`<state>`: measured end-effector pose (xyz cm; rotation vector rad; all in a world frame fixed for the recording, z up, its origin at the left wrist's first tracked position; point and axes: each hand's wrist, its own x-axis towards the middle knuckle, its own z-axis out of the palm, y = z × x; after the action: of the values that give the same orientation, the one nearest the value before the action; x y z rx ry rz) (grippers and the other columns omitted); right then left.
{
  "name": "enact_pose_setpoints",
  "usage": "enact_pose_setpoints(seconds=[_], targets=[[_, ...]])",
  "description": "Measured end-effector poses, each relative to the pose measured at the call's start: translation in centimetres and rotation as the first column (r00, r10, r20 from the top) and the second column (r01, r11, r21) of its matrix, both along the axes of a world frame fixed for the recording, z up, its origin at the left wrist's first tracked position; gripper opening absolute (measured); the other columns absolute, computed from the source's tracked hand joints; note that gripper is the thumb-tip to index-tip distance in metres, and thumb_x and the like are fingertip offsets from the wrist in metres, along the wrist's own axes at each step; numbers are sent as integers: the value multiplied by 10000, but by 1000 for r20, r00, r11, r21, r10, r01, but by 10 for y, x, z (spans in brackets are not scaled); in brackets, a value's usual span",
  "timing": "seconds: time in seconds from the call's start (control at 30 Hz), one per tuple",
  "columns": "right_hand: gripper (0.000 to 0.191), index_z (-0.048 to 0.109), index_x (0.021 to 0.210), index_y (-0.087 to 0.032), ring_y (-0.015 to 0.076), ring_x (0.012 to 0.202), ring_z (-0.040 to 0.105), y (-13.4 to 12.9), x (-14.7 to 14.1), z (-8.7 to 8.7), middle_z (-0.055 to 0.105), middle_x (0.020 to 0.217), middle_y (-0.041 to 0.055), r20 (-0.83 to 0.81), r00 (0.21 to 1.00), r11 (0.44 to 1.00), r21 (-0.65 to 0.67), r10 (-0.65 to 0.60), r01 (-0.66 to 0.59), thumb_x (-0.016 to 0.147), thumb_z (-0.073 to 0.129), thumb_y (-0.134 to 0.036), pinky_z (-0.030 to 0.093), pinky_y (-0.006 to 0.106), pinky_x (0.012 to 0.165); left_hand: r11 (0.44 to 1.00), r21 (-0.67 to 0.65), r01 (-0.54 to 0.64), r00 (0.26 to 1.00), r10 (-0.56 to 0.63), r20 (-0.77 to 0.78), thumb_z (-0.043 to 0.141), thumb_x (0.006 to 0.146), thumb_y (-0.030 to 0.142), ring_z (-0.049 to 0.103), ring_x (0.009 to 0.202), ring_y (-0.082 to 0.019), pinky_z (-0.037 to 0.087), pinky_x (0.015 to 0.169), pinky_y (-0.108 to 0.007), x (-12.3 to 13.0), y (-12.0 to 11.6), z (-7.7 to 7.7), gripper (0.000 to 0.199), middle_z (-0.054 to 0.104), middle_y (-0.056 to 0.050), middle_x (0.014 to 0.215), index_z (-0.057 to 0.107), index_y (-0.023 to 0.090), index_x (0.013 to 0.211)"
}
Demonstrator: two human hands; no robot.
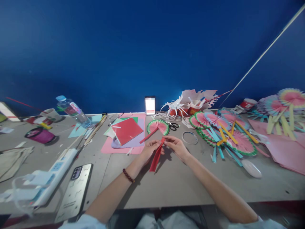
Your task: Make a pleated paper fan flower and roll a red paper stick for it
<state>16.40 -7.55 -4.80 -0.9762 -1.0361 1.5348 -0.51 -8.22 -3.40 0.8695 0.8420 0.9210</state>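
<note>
Between my two hands is a folded strip of red paper [156, 161], held just above the grey table. My left hand [152, 149] pinches the strip along its left side, and a bead bracelet circles that wrist. Near its top end, the fingers of my right hand [175, 145] close on the same strip. Right behind my hands lies a pleated paper fan [158, 127], pink with a green edge, with a red strip reaching out to its left. Black-handled scissors [173, 126] lie beside the fan. A roll of tape [190, 137] rests to the right of my right hand.
Stacked coloured paper with a red sheet [127, 131] lies left of the fan. Finished pleated fans [241, 140] pile up at right near a white computer mouse [252, 168]. A phone [75, 190], power strip [56, 178] and tilted water bottle [75, 111] occupy the left side.
</note>
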Motion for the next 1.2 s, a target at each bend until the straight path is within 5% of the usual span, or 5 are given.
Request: enact_pose_setpoints(seconds=[0.5,1.2], targets=[[378,789,877,-226,228,879,656,-1,-3,-12,743,930,56,85,995,997,60,-48,43,596,855,-471,538,371,819,1000,31,3,997,0,-77,795,610,620,573,410,-128,430,461,-235,2,-2,-1,530,628,-22,493,648,128,741],[403,798,856,-219,173,695,632,-5,-6,-6,750,783,46,56,990,992,14,-127,126,551,870,-473,541,352,746,1000,28,5,999,-4,-45,825,590,585,560,399,-115,433,447,-226,3,-5,7,503,613,-2,486,599,147,693]])
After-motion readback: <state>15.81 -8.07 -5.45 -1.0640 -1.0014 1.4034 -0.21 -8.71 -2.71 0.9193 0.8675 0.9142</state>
